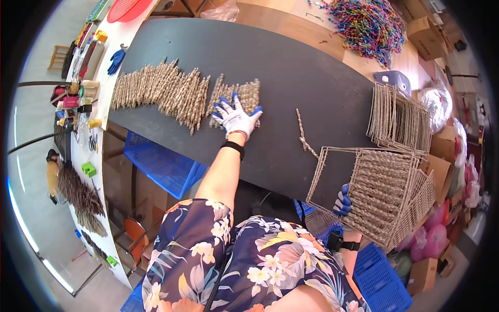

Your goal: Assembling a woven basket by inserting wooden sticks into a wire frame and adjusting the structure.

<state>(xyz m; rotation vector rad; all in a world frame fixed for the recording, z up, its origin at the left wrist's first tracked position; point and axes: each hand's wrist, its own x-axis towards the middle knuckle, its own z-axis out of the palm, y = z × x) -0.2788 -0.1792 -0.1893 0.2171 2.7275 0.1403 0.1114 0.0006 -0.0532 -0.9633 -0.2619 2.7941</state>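
Observation:
My left hand, in a white glove with blue fingertips, lies with fingers spread on a short row of brown twisted rods. A longer row of the same twisted rods lies to its left on the dark tabletop. My right hand, gloved alike, is closed round the near side of a rectangular wire frame; part of that hand is hidden behind it. Several twisted rods run across the frame, leaving its left part bare. Two loose twisted rods lie end to end between my hands.
At the table's right end stands a stack of wire frames, with a grey plastic box behind. Blue crates sit below the near edge. A multicoloured heap lies beyond the table. Far left, another person stands by a white bench.

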